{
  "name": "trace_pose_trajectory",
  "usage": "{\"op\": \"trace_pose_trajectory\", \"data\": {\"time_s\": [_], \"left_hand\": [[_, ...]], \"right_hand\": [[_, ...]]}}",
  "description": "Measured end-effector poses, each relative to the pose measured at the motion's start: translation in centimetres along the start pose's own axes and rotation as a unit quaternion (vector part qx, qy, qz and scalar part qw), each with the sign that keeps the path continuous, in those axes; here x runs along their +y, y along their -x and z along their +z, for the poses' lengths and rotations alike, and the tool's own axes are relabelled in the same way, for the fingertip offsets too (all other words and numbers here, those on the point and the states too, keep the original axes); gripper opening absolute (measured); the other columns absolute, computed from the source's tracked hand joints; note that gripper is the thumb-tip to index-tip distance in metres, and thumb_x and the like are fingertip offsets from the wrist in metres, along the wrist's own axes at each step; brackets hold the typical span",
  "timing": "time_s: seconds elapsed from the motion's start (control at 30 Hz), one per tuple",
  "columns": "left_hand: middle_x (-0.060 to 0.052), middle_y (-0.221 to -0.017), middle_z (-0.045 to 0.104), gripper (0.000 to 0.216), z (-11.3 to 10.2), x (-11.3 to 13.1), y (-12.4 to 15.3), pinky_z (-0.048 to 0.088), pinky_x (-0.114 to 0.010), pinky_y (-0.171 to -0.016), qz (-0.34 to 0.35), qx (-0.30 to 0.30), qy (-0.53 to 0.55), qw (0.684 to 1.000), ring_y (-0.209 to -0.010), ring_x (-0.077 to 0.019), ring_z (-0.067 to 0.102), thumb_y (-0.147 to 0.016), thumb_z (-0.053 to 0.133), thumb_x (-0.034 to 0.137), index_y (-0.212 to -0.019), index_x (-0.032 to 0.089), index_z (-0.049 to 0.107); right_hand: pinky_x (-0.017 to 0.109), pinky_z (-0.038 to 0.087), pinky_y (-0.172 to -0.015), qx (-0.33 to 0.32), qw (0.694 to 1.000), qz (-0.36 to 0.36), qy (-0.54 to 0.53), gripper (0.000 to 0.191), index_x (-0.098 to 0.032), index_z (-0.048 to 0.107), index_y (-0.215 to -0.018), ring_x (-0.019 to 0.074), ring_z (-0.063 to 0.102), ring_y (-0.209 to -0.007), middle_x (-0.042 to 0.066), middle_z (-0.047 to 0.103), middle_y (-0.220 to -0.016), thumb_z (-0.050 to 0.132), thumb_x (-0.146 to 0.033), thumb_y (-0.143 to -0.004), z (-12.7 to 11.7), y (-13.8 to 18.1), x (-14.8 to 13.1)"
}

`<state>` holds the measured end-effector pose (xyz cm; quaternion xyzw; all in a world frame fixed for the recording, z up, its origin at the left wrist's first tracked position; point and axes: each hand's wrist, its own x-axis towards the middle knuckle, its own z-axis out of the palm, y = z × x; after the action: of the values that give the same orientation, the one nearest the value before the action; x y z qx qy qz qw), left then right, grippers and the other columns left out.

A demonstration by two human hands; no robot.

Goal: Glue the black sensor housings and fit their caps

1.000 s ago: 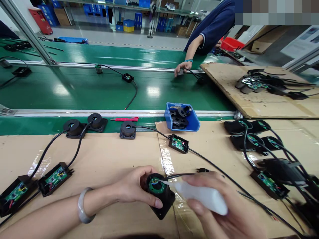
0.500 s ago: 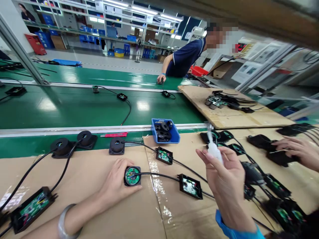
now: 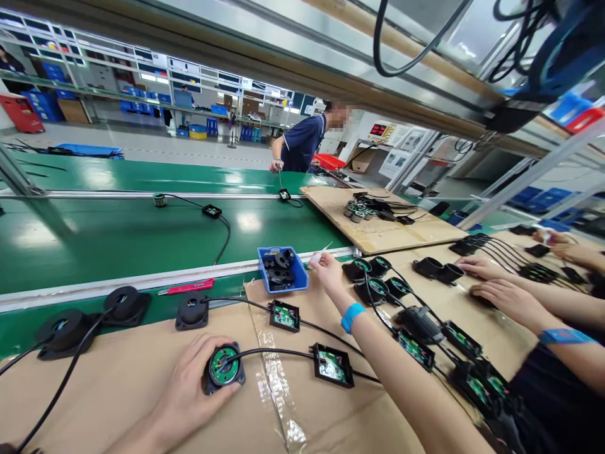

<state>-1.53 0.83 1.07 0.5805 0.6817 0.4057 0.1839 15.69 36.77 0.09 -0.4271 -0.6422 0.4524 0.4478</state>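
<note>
My left hand [image 3: 189,372] is wrapped round a black round housing with a green circuit board [image 3: 224,364] in its top, which rests on the cardboard. A black cable runs from that board to an open black box with a circuit board [image 3: 333,364]. My right hand [image 3: 327,271] is closed on a small white bottle with a thin nozzle [image 3: 317,257], mostly hidden by the fingers. It is just right of a blue bin [image 3: 283,287] holding black plastic parts. Another open box with a circuit board [image 3: 285,314] lies between my hands, cabled to a black housing [image 3: 193,309].
A red utility knife [image 3: 189,287] lies left of the bin. Several cabled housings [image 3: 373,290] stand to the right, near a co-worker's hands [image 3: 501,296]. Beyond the green conveyor [image 3: 142,246], a person [image 3: 302,142] works. A metal beam [image 3: 302,57] crosses overhead.
My right hand has moved forward and left with the bottle, towards the blue bin's right side. The left hand still grips the housing. My view has shifted to the right.
</note>
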Motion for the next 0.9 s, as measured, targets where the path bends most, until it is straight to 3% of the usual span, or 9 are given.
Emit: {"op": "trace_pose_trajectory", "data": {"time_s": [0.3,0.53,0.6,0.73,0.83,0.9], "left_hand": [[-0.007,-0.114,0.067,0.037,0.2,-0.2,0.0,0.056,-0.042,-0.092,-0.004,0.003,0.021,1.000,-0.107,-0.0298,0.064,-0.079,0.072,0.028,-0.114,0.025,0.061],[-0.008,-0.117,0.063,0.045,-0.1,0.7,0.0,0.051,-0.046,-0.099,-0.040,-0.026,0.042,0.998,-0.111,-0.0305,0.060,-0.074,0.072,0.023,-0.117,0.024,0.058],[-0.008,-0.115,0.063,0.045,0.0,0.9,0.0,0.052,-0.045,-0.097,-0.046,-0.032,0.053,0.997,-0.109,-0.0302,0.060,-0.072,0.072,0.021,-0.116,0.023,0.058],[-0.009,-0.113,0.062,0.046,0.0,1.1,0.0,0.050,-0.045,-0.096,-0.050,-0.034,0.064,0.996,-0.107,-0.0306,0.059,-0.071,0.071,0.021,-0.115,0.022,0.058],[-0.010,-0.114,0.061,0.049,0.0,1.0,0.0,0.050,-0.046,-0.096,-0.043,-0.035,0.075,0.996,-0.108,-0.0317,0.058,-0.071,0.074,0.028,-0.116,0.022,0.058],[-0.011,-0.115,0.061,0.052,0.0,0.8,0.1,0.050,-0.048,-0.096,-0.026,-0.031,0.090,0.995,-0.108,-0.0331,0.058,-0.074,0.075,0.042,-0.118,0.021,0.057]], "right_hand": [[0.030,0.058,-0.071,-0.039,0.996,-0.071,0.048,0.027,-0.013,0.063,-0.107,0.0134,0.065,-0.079,0.003,0.066,-0.098,0.063,-0.038,-0.098,0.8,-0.7,0.5],[0.040,0.056,-0.086,0.115,0.970,-0.174,0.128,0.036,-0.016,0.055,-0.125,0.0215,0.062,-0.103,0.009,0.058,-0.120,0.060,-0.039,-0.098,0.0,2.3,-1.8],[0.041,0.055,-0.088,0.081,0.960,-0.209,0.169,0.032,-0.015,0.055,-0.123,0.0213,0.061,-0.103,0.009,0.059,-0.118,0.055,-0.038,-0.100,0.5,3.4,-3.4],[0.036,0.055,-0.084,-0.088,0.916,-0.236,0.312,0.020,-0.014,0.064,-0.106,0.0165,0.064,-0.088,0.004,0.065,-0.100,0.063,-0.032,-0.097,2.9,4.2,-6.1],[0.036,0.056,-0.082,-0.110,0.876,-0.191,0.430,0.018,-0.013,0.065,-0.099,0.0165,0.064,-0.088,0.004,0.065,-0.098,0.067,-0.030,-0.095,4.7,3.4,-6.9],[0.035,0.057,-0.080,-0.097,0.855,-0.158,0.484,0.018,-0.012,0.064,-0.096,0.0160,0.065,-0.086,0.004,0.066,-0.096,0.066,-0.030,-0.095,5.3,2.5,-6.9]]}}
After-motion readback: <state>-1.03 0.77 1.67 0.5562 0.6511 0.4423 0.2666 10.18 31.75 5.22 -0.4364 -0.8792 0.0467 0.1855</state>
